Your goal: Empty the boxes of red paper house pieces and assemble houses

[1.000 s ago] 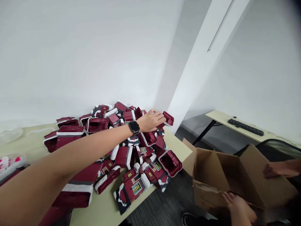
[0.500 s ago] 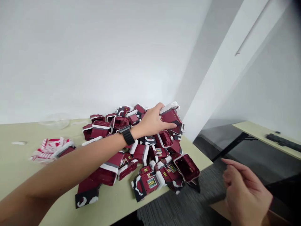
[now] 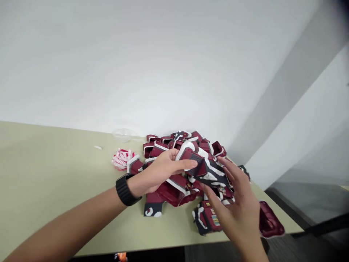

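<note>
Maroon shell [image 3: 200, 168] was up in your hands, held just above the pile [image 3: 160, 147] of similar pieces, with its white trim and a dark grid patch facing you. Honestly it looked like a little painted house part, though I couldn't make out every detail on it.

Your left hand [image 3: 160, 173] was closed around the shell's left end, fingers curled over the white edge and thumb stretched along its face. You had a black watch [image 3: 124, 189] on that wrist. Your right hand [image 3: 234, 214] came in from the other side with its fingers spread wide, and they reached across the shell's lower right side. Both hands were on it, so you clearly had a good hold.

The pile sat on a pale green bench [image 3: 54, 174], right under your hands. One piece with little yellow windows [image 3: 208, 218] lay at the pile's front, just below your right hand. Another hollow shell [image 3: 269, 220] sat off by itself at the bench's front edge, beyond that hand. Left of the pile there was a red-and-white striped bundle [image 3: 121, 159], with a clear plastic dish [image 3: 121, 135] behind it and a small white scrap [image 3: 98, 147] farther left.
</note>
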A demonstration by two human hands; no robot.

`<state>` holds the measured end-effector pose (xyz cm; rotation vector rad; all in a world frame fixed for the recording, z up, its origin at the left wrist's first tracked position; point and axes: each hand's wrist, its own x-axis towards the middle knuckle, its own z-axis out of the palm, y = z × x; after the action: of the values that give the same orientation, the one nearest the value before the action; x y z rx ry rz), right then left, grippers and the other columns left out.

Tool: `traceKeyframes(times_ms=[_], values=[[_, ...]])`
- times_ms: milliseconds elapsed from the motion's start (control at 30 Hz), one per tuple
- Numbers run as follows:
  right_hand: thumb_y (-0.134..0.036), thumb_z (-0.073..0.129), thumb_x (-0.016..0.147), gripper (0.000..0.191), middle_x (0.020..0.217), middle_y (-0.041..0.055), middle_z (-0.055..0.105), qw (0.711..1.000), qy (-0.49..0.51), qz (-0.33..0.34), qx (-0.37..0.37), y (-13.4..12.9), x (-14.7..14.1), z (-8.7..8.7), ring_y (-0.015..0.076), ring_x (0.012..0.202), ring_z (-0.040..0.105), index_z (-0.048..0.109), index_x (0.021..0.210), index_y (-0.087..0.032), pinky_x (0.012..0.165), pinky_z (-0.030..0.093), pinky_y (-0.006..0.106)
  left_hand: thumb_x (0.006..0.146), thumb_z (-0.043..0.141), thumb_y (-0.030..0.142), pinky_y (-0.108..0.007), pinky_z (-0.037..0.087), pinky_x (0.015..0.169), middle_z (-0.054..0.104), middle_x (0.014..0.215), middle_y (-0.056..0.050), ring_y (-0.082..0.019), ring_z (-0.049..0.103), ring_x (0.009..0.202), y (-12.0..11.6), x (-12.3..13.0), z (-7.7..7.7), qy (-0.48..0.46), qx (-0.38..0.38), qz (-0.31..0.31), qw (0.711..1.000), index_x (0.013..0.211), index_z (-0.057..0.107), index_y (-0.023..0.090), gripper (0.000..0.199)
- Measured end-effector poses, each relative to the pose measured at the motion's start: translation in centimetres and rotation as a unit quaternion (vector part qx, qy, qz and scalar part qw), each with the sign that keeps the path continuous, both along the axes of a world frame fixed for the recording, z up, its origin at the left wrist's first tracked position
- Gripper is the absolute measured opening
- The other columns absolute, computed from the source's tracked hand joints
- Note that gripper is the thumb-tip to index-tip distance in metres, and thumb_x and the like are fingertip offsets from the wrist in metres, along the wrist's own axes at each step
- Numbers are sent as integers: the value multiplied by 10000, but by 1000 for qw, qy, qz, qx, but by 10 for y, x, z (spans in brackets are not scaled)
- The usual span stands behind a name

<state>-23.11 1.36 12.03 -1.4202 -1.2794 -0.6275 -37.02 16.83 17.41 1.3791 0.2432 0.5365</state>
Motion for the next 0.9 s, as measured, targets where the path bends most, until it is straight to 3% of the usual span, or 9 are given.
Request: traceKeyframes(times_ms=[67,167,267,367,467,533,600,700,900], values=[[-322,703,913,509,1363,92,635,1000,-21,21,-11,11,-24,-1,289,1244,627,569,1402,-280,1050,551,488,704,915,421,-369,530,973,702,1069,-73,-195,677,1005,5,-31,-7,12,-19,4,1000,965,651,166,450],[-305,721,901,469,1284,78,677,998,14,65,-18,29,-62,-7,250,1132,683,600,1353,-277,947,597,385,796,808,582,-421,512,1039,695,1171,-95,-240,664,1108,19,-80,-19,33,19,13,999,1048,669,181,493],[-298,744,888,480,1284,75,678,987,93,124,-31,52,-103,-21,240,1138,681,598,1344,-276,982,582,378,923,563,713,-440,487,1074,664,1302,-93,-269,623,1216,44,-130,-28,50,114,99,987,1161,664,225,552],[-307,755,868,480,1268,85,683,964,172,193,-67,82,-143,-46,244,1114,686,604,1321,-264,954,595,382,967,483,688,-431,508,1025,659,1315,-76,-276,619,1205,83,-174,-39,91,226,275,930,1198,639,250,519],[-282,759,831,480,1240,87,692,921,248,268,-134,112,-174,-73,245,1085,692,620,1290,-248,945,601,390,972,534,554,-461,482,1041,680,1268,-84,-289,611,1185,129,-199,-57,165,380,383,826,1199,639,227,411],[-248,760,798,482,1228,82,697,898,276,295,-176,130,-187,-86,252,1088,689,632,1262,-243,967,594,410,973,542,455,-490,430,1093,677,1290,-97,-302,578,1225,156,-205,-71,203,500,369,756,1224,656,212,368],[-228,760,772,470,1201,73,705,889,279,301,-205,144,-192,-93,263,1085,687,641,1226,-244,971,589,430,980,538,409,-497,400,1109,658,1334,-110,-309,545,1264,178,-204,-84,227,583,305,718,1245,674,210,358],[-222,756,762,458,1189,70,703,890,245,307,-233,161,-193,-91,277,1098,678,632,1203,-242,966,581,444,986,564,414,-497,373,1088,644,1359,-97,-314,513,1293,197,-198,-98,257,617,235,706,1225,702,249,322],[-216,703,803,455,1225,90,663,901,139,323,-254,190,-192,-88,296,1147,642,563,1236,-218,1006,530,489,1013,567,443,-457,289,1054,681,1291,-72,-284,526,1240,209,-197,-119,242,650,243,678,1176,703,261,279]])
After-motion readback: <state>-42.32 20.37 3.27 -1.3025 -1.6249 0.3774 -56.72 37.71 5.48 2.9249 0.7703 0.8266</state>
